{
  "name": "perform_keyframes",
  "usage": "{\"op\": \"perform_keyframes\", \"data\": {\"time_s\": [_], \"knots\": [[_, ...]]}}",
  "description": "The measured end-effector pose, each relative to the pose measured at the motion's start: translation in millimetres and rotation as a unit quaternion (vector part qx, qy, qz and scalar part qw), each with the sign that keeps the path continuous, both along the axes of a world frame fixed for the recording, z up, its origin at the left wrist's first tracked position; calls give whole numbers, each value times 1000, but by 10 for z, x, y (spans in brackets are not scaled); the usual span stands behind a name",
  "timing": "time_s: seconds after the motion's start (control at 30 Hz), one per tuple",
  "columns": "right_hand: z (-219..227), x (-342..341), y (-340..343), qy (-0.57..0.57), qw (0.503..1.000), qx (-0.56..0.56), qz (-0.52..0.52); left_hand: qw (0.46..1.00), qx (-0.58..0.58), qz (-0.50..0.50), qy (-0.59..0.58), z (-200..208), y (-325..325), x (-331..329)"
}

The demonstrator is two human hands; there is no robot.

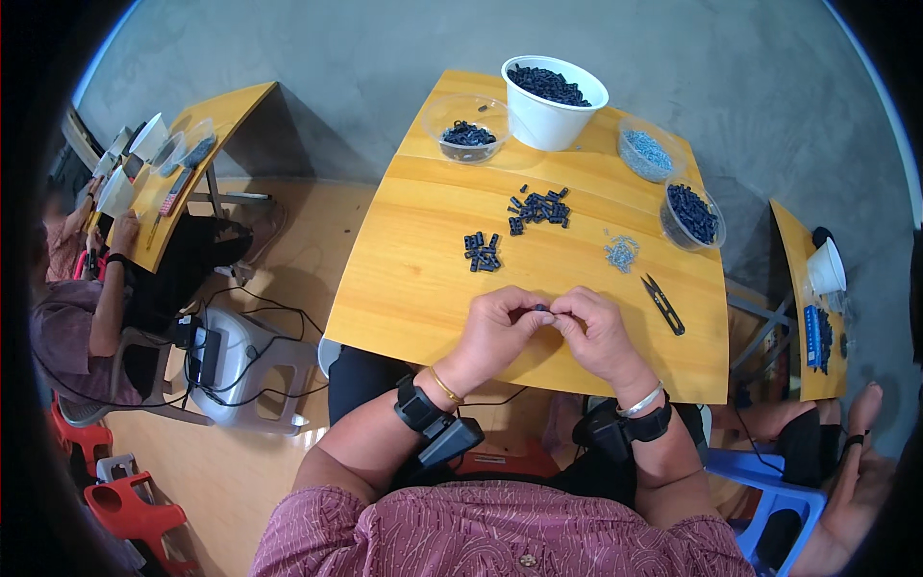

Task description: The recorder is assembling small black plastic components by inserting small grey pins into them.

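Near the front of the wooden table (413,288), my left hand (502,322) and my right hand (594,332) meet at the fingertips. Both pinch a small dark plastic piece (541,308), mostly hidden by the fingers. Beyond my left hand lies a small pile of black plastic pieces (482,253). A looser pile of similar black parts (543,208) spreads a little farther back. Small silvery metal pieces (622,254) lie heaped past my right hand. To its right rest black-handled thread snips (663,306), points away from me.
At the table's back stand a white bucket (548,120) of black parts and a clear tub (467,152) with some more. Two tubs line the right edge, one of silvery pieces (646,171), one of black parts (692,213). People sit at side tables; a grey stool (245,370) carries cables.
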State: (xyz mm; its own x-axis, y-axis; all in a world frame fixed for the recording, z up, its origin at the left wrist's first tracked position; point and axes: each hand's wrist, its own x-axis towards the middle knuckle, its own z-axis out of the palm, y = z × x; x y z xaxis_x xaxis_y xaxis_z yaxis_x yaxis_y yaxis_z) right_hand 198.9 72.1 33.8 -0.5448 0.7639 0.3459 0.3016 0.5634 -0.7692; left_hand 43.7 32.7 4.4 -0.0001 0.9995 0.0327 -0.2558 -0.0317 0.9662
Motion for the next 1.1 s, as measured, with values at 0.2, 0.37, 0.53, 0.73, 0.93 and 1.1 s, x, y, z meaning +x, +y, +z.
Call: {"op": "perform_keyframes", "data": {"time_s": [0.2,0.37,0.53,0.73,0.93,1.1], "knots": [[-94,88,9,-137,975,174,0,855,259,86,441,-12,59,31],[-70,161,68,-144,983,108,25,849,237,69,468,0,29,39],[5,-22,115,-10,985,-70,-155,841,249,69,475,12,43,60],[-179,-264,235,-83,974,58,-202,840,259,59,473,-6,50,74],[-310,-292,222,-111,963,146,-198,849,254,68,459,-37,34,86],[-299,-307,214,-113,962,164,-185,854,247,69,453,-66,45,83]]}}
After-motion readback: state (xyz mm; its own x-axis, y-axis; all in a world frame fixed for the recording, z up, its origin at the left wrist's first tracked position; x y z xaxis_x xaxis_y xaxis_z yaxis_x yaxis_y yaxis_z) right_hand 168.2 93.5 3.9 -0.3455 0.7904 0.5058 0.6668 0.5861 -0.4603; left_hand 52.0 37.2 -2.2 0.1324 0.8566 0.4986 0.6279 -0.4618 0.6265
